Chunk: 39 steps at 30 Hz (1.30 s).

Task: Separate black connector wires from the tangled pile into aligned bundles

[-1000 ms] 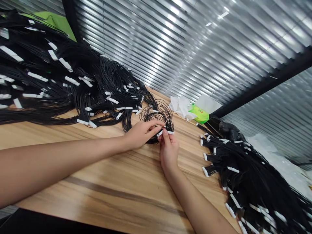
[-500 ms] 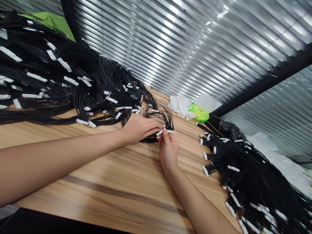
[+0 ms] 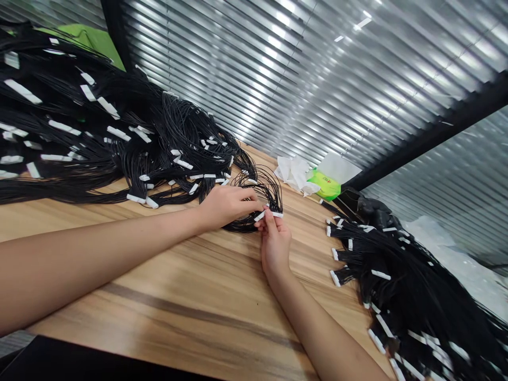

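Over the tabletop [image 3: 178, 301], the right hand [image 3: 275, 242] pinches white connectors [image 3: 277, 215] on black wires [image 3: 272, 185]; whether the left hand [image 3: 226, 206] grips, I cannot tell.

ok so I counted 2 hands, 1 left hand [image 3: 228, 206] and 1 right hand [image 3: 275, 246], with 2 white connectors [image 3: 260, 216] at them and 1 loop of black wires [image 3: 240, 227]. There was also 1 wooden table [image 3: 190, 296], 1 left cable heap [image 3: 186, 121], 1 right cable heap [image 3: 413, 286] and 1 green packet [image 3: 324, 184]. White pieces [image 3: 381, 274] in the 2 heaps overlapped too much to count tbh.
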### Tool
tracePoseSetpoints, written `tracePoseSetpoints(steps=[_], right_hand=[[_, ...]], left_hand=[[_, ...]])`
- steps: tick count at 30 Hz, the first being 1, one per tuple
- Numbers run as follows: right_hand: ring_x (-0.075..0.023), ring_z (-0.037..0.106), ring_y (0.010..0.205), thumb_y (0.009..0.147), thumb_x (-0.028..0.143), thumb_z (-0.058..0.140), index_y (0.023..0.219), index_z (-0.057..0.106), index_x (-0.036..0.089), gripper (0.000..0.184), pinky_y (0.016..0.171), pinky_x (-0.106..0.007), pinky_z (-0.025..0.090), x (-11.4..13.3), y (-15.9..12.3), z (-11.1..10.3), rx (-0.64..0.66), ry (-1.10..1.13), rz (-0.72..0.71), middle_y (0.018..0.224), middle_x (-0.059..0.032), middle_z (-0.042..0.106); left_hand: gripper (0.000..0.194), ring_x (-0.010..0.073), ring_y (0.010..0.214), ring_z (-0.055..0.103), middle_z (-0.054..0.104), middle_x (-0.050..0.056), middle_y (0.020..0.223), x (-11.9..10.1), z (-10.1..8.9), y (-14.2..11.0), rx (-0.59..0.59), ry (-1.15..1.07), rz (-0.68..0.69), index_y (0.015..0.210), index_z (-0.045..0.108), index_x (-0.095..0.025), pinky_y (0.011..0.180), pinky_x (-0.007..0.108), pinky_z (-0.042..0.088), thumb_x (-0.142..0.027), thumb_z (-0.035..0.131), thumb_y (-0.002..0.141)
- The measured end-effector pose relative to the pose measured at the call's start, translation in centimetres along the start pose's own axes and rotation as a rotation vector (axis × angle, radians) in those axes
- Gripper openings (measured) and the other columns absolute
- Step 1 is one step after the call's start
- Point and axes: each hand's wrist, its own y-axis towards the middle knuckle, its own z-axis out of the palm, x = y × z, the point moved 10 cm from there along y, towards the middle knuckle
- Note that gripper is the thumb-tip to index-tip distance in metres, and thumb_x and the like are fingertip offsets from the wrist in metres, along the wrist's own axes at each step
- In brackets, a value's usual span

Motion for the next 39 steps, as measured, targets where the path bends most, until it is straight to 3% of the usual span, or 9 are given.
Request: tracePoseSetpoints(steps=[7, 10, 16, 22, 25, 28, 31, 34, 39], right_hand=[[-0.0107, 0.05, 0.058, 0.07, 0.043, 0.071, 0.086, 0.069, 0.015, 0.033, 0.061, -0.026, 0.038, -0.2, 0.1, 0.0, 0.001, 0.005, 0.01, 0.06, 0.0028, 0.061], [-0.0109, 0.05, 0.057, 0.07, 0.043, 0.072, 0.085, 0.068, 0.015, 0.032, 0.06, -0.026, 0.038, -0.1, 0.1, 0.0, 0.001, -0.009, 0.002, 0.061, 0.0024, 0.061], [-0.0117, 0.051, 0.056, 0.07, 0.045, 0.071, 0.077, 0.067, 0.015, 0.031, 0.057, -0.026, 0.038, 0.3, -0.2, 0.4, 0.037, -0.095, -0.019, 0.058, 0.0013, 0.061], [-0.0117, 0.053, 0.057, 0.071, 0.044, 0.071, 0.086, 0.068, 0.013, 0.034, 0.058, -0.026, 0.04, 0.0, -0.1, 0.3, 0.031, -0.081, -0.014, 0.06, 0.0012, 0.062], [-0.0121, 0.054, 0.06, 0.072, 0.047, 0.069, 0.089, 0.067, 0.014, 0.037, 0.06, -0.026, 0.042, 0.0, -0.1, 0.2, 0.025, -0.037, -0.011, 0.066, 0.0006, 0.063], [-0.012, 0.053, 0.058, 0.071, 0.048, 0.069, 0.091, 0.066, 0.015, 0.038, 0.057, -0.025, 0.042, -0.2, -0.3, 0.0, -0.007, -0.018, 0.055, 0.064, 0.0023, 0.062], [-0.0106, 0.05, 0.052, 0.069, 0.049, 0.071, 0.086, 0.064, 0.016, 0.038, 0.052, -0.024, 0.039, -0.3, -0.6, -0.1, -0.035, -0.04, 0.108, 0.058, 0.0042, 0.058], [-0.0109, 0.051, 0.052, 0.069, 0.049, 0.071, 0.084, 0.064, 0.016, 0.037, 0.052, -0.024, 0.038, -0.1, -0.6, -0.2, -0.041, -0.055, 0.094, 0.059, 0.0029, 0.059], [-0.011, 0.053, 0.058, 0.07, 0.044, 0.071, 0.085, 0.065, 0.016, 0.032, 0.059, -0.025, 0.043, -0.2, -0.2, -0.1, -0.019, 0.04, 0.046, 0.064, 0.0027, 0.061]], left_hand=[[0.02, 0.0057, 0.07, 0.063, 0.072, -0.005, 0.094, -0.2, -0.4, 0.0, -0.029, 0.009, 0.047, 0.096, 0.069, -0.028, 0.055, 0.023, 0.033, -0.023, 0.05, 0.094], [0.018, 0.0083, 0.075, 0.063, 0.07, -0.003, 0.09, -0.1, 0.4, 0.3, 0.034, 0.007, 0.003, 0.096, 0.067, -0.024, 0.057, 0.023, 0.034, -0.028, 0.049, 0.095], [0.025, 0.0212, 0.085, 0.058, 0.062, 0.008, 0.088, -0.5, 2.8, 0.3, 0.212, 0.164, -0.085, 0.092, 0.06, -0.014, 0.069, 0.032, 0.035, -0.028, 0.041, 0.097], [0.026, 0.0229, 0.083, 0.055, 0.061, 0.01, 0.086, -0.6, 2.7, 0.4, 0.24, 0.191, -0.109, 0.088, 0.059, -0.012, 0.073, 0.035, 0.033, -0.03, 0.042, 0.096], [0.031, 0.02, 0.079, 0.055, 0.063, 0.007, 0.081, -2.0, 1.4, 0.7, 0.17, 0.114, 0.006, 0.082, 0.06, -0.015, 0.074, 0.035, 0.033, -0.036, 0.042, 0.096], [0.037, 0.0163, 0.073, 0.055, 0.064, 0.002, 0.071, -6.0, 0.1, 0.1, 0.103, -0.119, 0.305, 0.072, 0.059, -0.019, 0.078, 0.034, 0.036, -0.044, 0.043, 0.095], [0.033, 0.0137, 0.066, 0.056, 0.064, 0.001, 0.066, -9.0, 0.1, -1.4, 0.195, -0.357, 0.522, 0.07, 0.059, -0.021, 0.072, 0.029, 0.04, -0.04, 0.047, 0.094], [0.027, 0.0134, 0.063, 0.059, 0.067, 0.001, 0.069, -8.4, 1.2, -1.7, 0.295, -0.48, 0.414, 0.077, 0.061, -0.022, 0.061, 0.027, 0.039, -0.035, 0.046, 0.095], [0.022, 0.0127, 0.063, 0.064, 0.07, -0.002, 0.078, -2.9, 2.9, -1.0, 0.305, -0.562, -0.115, 0.096, 0.059, -0.021, 0.059, 0.022, 0.042, -0.031, 0.039, 0.097]])
